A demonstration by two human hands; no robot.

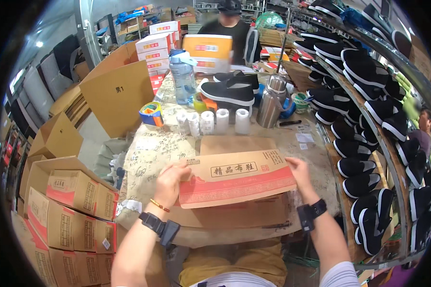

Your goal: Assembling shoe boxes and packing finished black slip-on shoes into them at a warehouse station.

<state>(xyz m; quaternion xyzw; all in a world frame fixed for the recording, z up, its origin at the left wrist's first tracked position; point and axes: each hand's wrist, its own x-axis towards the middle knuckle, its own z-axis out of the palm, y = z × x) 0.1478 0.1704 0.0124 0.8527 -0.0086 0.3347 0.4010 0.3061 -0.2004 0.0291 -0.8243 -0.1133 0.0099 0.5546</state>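
A flat, unfolded tan cardboard shoe box point(234, 179) with a red band and printed panel lies tilted across the table in front of me. My left hand point(170, 184) grips its left end and my right hand point(301, 173) grips its right end. Both wrists wear black bands. Under it lies a stack of more flat cardboard blanks point(234, 213). The table point(151, 150) is covered with a cloth printed with black script.
Small white tape rolls point(215, 120), a steel flask point(272, 101), a clear water bottle point(182, 76), a tape dispenser point(152, 114) and black slip-on shoes point(227, 91) stand farther back. Racks of black shoes point(368, 119) fill the right. Stacked cartons point(69, 205) sit left. A person point(227, 28) stands opposite.
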